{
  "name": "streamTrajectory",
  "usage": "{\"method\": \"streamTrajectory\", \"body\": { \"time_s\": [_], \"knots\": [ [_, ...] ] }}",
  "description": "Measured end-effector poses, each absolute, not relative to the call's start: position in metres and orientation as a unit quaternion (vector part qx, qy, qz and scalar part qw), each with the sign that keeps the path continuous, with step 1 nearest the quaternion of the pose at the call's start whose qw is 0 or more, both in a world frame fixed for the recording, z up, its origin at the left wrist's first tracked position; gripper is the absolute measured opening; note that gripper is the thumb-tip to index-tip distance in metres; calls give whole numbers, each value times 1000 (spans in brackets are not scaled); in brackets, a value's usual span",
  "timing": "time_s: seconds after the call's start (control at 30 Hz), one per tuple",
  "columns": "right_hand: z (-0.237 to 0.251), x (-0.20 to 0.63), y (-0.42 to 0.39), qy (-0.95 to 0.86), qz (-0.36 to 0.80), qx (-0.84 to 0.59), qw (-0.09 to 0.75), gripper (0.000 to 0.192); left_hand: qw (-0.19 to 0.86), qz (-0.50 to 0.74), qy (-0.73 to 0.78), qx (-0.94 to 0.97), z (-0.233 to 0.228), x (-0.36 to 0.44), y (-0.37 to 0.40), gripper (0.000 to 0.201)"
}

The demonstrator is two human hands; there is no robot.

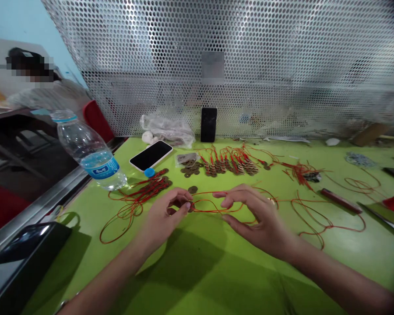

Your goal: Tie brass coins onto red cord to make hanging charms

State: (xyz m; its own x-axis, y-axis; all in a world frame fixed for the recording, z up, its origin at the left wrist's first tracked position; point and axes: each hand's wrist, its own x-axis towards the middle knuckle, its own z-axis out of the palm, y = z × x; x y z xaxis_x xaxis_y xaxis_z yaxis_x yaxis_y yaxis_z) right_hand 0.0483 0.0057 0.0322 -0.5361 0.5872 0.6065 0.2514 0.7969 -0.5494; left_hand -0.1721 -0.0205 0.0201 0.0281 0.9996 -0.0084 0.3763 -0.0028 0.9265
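Observation:
My left hand [166, 214] pinches a small bronze coin [191, 205] threaded on a red cord [213, 205], just above the green table [216, 262]. My right hand [256, 214] pinches the same red cord a little to the right, so the cord stretches between both hands. One loose coin [192, 189] lies just beyond my left fingers. Finished strings of coins on red cord [230, 165] lie in a row further back, and another bundle of strung coins [151, 186] lies to the left.
A capless water bottle [90, 151] stands at the left with its blue cap [149, 172] nearby. Two phones: a white-cased phone [151, 155] lying flat, a black phone [209, 124] leaning on the perforated metal screen [249, 65]. Loose red cords [325, 218], a dark red stick [341, 201], another person at far left.

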Motion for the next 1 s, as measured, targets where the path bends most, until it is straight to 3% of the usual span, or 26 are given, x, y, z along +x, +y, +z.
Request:
{"method": "streamTrajectory", "body": {
  "time_s": [0.2, 0.53, 0.63, 0.8, 1.0],
  "knots": [
    [34, 28, 16, -856, 78, -198, 471, 34, 461, 449, 543, 540, 20, -173, -23, 16],
    [24, 17, 18, -868, 97, -170, 456, 53, 496, 506, 519, 478, 29, -167, -27, 19],
    [23, 19, 20, -848, 168, -210, 457, 43, 483, 511, 529, 474, 30, -166, -28, 19],
    [20, 32, 18, -771, 281, -306, 482, 8, 438, 512, 549, 495, 30, -168, -26, 14],
    [19, 50, 13, -725, 311, -397, 470, 9, 396, 509, 569, 511, 30, -171, -25, 12]
  ]
}}
